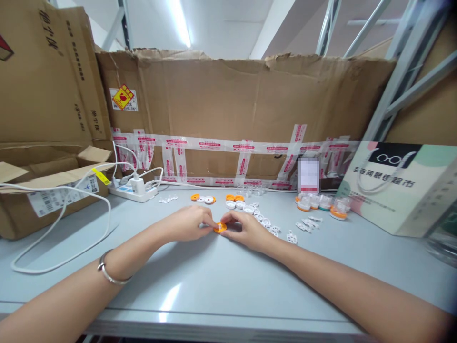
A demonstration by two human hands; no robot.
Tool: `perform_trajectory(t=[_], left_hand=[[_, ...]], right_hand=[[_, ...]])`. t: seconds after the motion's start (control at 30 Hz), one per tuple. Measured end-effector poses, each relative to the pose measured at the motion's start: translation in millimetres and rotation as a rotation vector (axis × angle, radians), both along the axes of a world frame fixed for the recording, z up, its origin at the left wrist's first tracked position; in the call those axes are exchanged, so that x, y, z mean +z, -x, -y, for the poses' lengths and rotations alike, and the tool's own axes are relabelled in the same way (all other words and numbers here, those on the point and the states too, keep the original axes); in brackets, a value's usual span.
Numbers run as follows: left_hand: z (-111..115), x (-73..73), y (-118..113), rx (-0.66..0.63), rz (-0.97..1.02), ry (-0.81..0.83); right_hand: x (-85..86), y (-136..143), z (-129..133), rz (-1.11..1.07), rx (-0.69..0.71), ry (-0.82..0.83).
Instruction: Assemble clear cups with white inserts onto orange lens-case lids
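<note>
An orange round cap (220,229) with a small white piece on its top is between my two hands, at or just above the table. My right hand (248,231) pinches its right side between thumb and fingers. From the left, my left hand (191,223) has its fingers curled, with the fingertips on the cap's left edge. Just behind are orange caps (234,197) and white round rings (239,205). White perforated discs (266,222) are scattered beside my right hand, with a single one (292,237) nearer the front.
Clear-topped round cases (339,208) stand at the right by a paper bag (396,186). At the back left are orange and white discs (203,199) and small white parts (167,199). A power strip (134,190), loose white cable (103,233) and open carton (53,190) occupy the left.
</note>
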State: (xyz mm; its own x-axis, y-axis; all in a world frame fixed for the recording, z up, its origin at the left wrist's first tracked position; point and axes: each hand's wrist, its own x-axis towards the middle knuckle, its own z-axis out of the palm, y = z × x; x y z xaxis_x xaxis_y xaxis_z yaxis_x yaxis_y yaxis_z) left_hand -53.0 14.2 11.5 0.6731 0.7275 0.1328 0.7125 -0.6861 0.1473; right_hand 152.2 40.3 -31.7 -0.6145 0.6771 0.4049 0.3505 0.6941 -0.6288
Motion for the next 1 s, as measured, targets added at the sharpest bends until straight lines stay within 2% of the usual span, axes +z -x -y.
perform_trajectory(t=[0.23,0.53,0.7,0.87,1.0], left_hand=[[6.4,3.6,-4.5,-0.013,-0.147,-0.056],[16.4,6.6,-17.0,0.045,-0.324,-0.128],[14.4,7.6,-15.0,-0.010,-0.277,-0.079],[14.0,5.8,-11.5,0.010,-0.267,-0.080],[9.0,7.2,-2.2,-0.071,-0.068,0.077]], right_hand=[[1.1,1.2,1.1,0.007,0.004,0.004],[3.3,3.7,3.4,0.077,-0.025,-0.066],[2.4,1.3,2.6,0.101,0.006,-0.120],[2.2,1.6,3.0,0.102,-0.010,-0.117],[3.9,2.0,4.6,0.094,-0.002,-0.123]])
